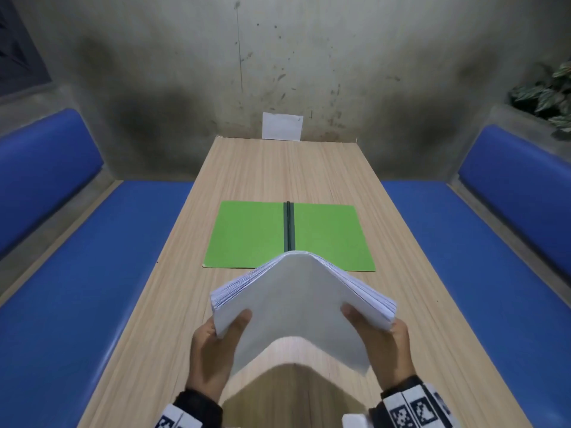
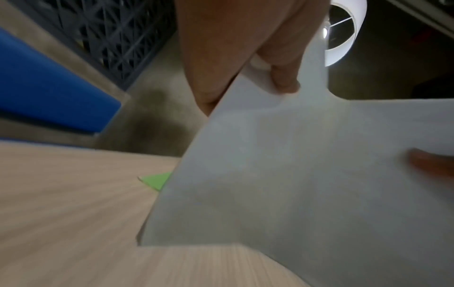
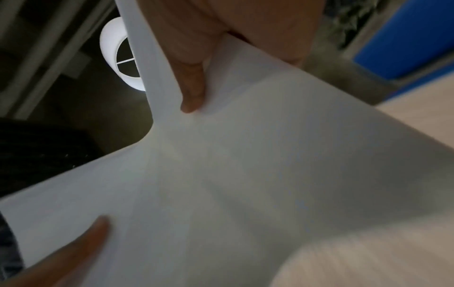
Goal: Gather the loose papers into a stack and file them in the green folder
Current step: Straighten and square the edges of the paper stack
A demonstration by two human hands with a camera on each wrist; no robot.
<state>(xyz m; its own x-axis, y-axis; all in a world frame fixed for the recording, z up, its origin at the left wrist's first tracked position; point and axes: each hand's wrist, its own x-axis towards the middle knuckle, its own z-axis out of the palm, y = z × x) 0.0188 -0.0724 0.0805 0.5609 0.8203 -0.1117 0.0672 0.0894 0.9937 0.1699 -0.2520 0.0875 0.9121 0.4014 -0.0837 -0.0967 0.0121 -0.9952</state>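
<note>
Woodgrain table [image 1: 253, 168], flat green folder [image 1: 247, 236], arched white paper stack [image 1: 296, 301]

white paper stack [image 1: 301, 299] arched; green folder [image 1: 247, 234] open flat.

Left hand [image 1: 213, 350] at 7 o'clock, right hand [image 1: 386, 344] at 5 o'clock, both thumbs on top, fingers curled under, gripping the stack [image 1: 296, 307].
</note>
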